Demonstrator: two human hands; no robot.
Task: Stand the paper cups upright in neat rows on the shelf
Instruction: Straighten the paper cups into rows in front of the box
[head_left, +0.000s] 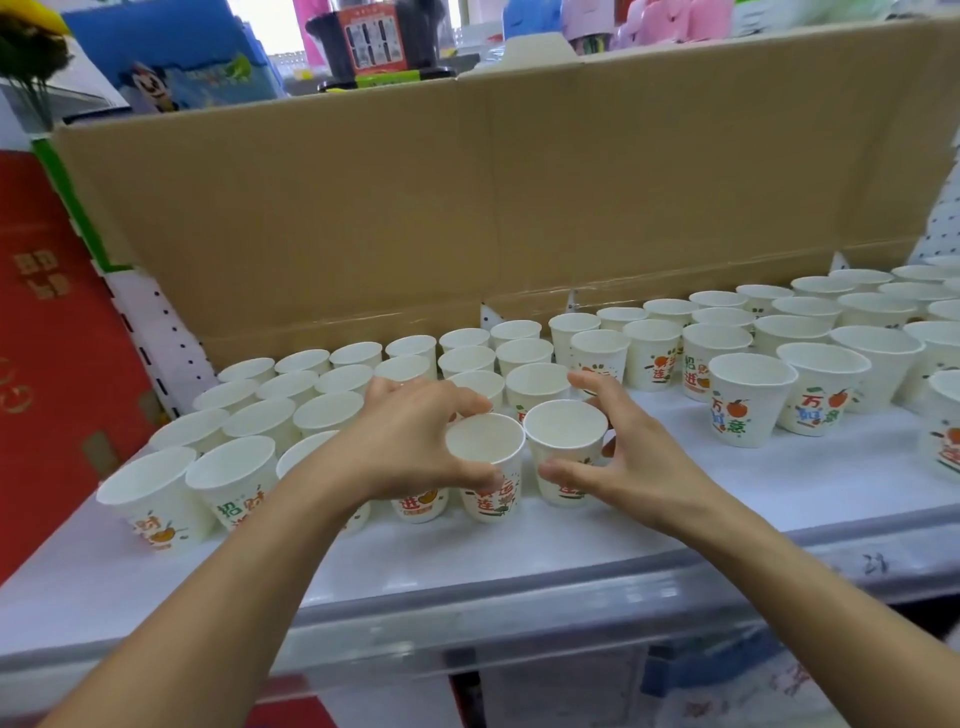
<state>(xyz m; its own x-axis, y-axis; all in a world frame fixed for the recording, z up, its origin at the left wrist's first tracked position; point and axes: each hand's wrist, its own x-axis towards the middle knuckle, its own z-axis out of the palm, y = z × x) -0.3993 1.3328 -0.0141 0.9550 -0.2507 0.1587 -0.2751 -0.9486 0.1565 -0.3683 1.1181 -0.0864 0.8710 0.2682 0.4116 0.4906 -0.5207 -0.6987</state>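
The flat white shelf is covered with rows of upright white paper cups with colourful print, and a brown cardboard panel is stood along its back.

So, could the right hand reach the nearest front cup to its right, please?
Probably yes: only bare shelf lies between the right hand and that cup, though it holds another cup.

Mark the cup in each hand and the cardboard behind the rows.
Left cup (485, 441): head view, inner wall below the rim.
Right cup (565, 431): head view, inner wall below the rim.
Cardboard (311, 208): head view, bare face of the panel.
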